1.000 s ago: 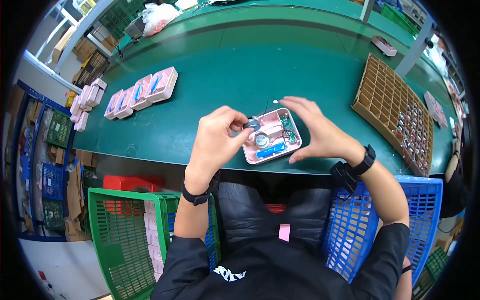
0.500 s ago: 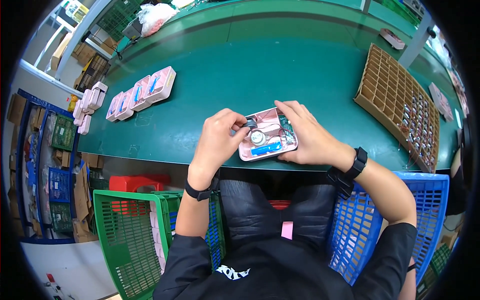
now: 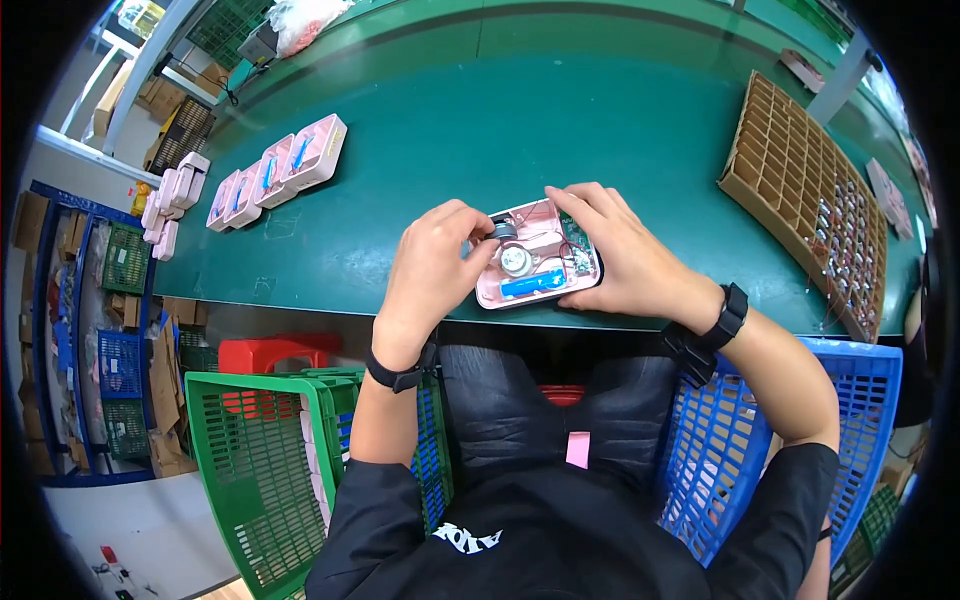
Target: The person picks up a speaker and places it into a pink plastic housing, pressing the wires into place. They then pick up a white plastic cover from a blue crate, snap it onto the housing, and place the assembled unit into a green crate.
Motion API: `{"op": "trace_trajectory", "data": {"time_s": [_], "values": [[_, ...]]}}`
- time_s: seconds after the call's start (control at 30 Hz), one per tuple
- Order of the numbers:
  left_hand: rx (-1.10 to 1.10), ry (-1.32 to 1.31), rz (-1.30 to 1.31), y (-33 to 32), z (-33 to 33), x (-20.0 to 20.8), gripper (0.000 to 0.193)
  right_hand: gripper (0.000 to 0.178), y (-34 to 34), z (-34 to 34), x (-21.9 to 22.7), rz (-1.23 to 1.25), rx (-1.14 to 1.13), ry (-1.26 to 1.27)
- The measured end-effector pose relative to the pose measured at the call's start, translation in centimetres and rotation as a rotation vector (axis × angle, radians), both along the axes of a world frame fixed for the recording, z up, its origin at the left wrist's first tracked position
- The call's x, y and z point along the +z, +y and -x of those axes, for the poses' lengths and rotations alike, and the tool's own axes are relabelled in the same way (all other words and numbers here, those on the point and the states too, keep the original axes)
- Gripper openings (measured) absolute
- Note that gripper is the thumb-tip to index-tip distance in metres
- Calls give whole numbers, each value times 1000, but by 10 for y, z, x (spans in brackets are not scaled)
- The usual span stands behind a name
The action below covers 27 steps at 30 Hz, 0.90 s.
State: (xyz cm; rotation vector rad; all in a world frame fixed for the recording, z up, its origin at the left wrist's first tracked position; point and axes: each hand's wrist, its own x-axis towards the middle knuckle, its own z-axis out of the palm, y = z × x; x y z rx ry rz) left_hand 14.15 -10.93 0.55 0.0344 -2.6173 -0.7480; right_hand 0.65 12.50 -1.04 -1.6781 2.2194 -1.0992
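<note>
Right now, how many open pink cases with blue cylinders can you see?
5: one pink case in the right grip, four cases in a row farther left on the table; others may be hidden.

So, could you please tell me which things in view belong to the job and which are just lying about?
In use:
round black part, in the left hand
pink case, gripped by the right hand
blue battery and green circuit board, inside the case
probably the open cases and cardboard tray

Seemingly just lying about:
red stool
plastic bag
</note>
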Motion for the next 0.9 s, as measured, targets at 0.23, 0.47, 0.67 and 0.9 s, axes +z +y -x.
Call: {"op": "trace_trajectory", "data": {"time_s": [0.23, 0.47, 0.67, 0.9], "values": [[-32, -62, -2, 2, 1, 3, 12, 114, -1, 0, -8, 32, 3, -10], [-39, -58, 126, -1, 4, -3, 13, 112, -1, -7, -4, 50, -22, -8], [-176, -210, -228, -38, 23, 10, 16, 110, -2, -19, 4, 82, -67, 142], [-411, -610, -298, -38, 50, 9, 26, 108, 2, -19, 3, 42, -76, 151]]}}
